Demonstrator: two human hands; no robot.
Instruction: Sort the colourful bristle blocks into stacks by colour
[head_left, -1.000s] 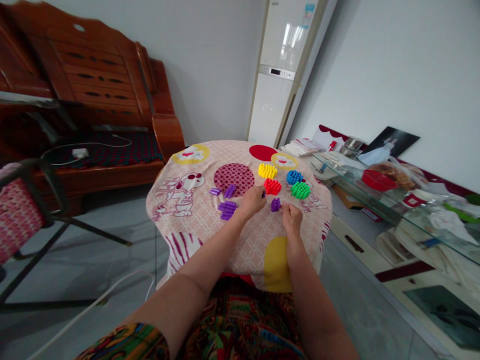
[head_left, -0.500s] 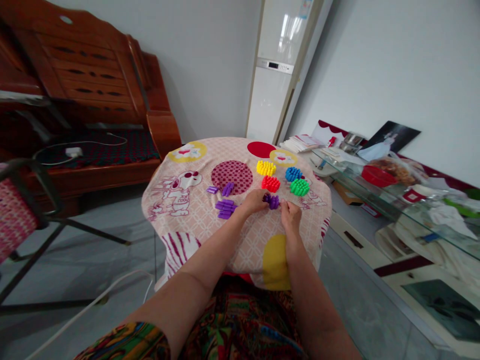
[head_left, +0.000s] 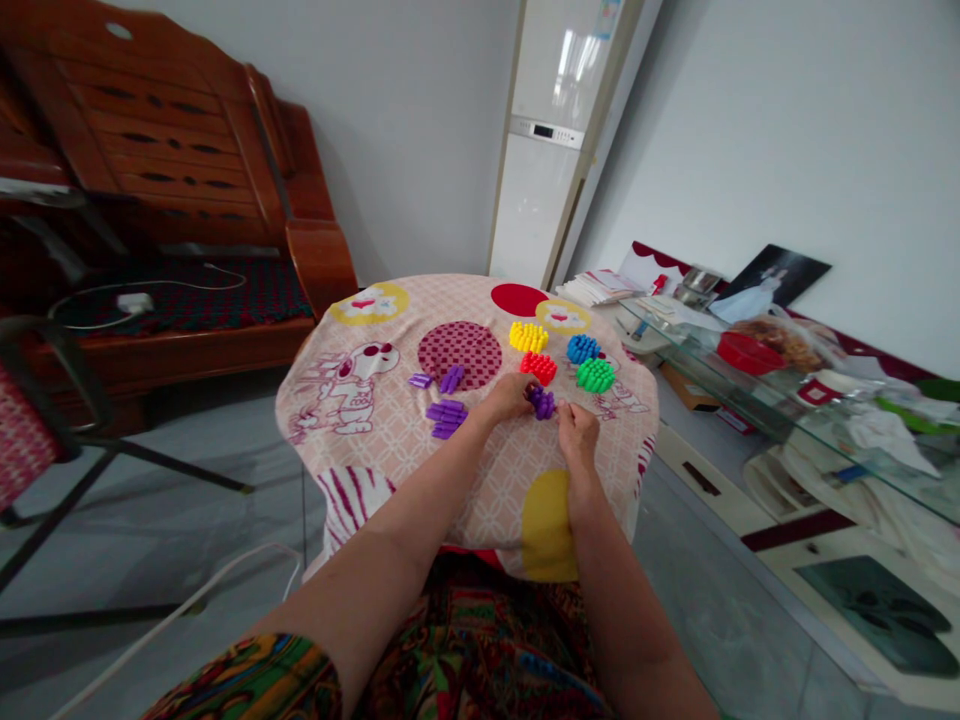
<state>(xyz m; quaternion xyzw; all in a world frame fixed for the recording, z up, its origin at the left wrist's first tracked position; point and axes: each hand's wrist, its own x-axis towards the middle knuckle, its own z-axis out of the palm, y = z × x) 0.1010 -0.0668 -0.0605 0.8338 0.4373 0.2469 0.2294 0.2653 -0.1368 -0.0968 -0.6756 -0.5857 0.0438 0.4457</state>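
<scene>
A knobbly purple toy cluster [head_left: 541, 402], built of small plastic pieces, is held just above the tablecloth in my left hand [head_left: 514, 397], whose fingers close round its left end. My right hand [head_left: 578, 433] is closed in a pinch at the cluster's right side; whatever sits between its fingertips is too small to make out. Beyond the hands stand similar clusters: red [head_left: 538, 367], yellow [head_left: 529, 337], blue [head_left: 583, 348] and green [head_left: 595, 375]. Left of my left forearm lie a group of purple plastic pieces [head_left: 448, 418], a smaller group [head_left: 451, 378] and a purple piece [head_left: 421, 381].
A patterned cloth [head_left: 420, 470] covers the round table. On the right runs a cluttered glass-topped cabinet [head_left: 750, 390]. A wooden bench [head_left: 172, 200] and a metal-framed chair [head_left: 75, 430] stand at the left, and a tall white appliance [head_left: 536, 190] at the back.
The purple cluster has tilted, its right end now lower, while both hands stay close to it. The whole view has shifted slightly.
</scene>
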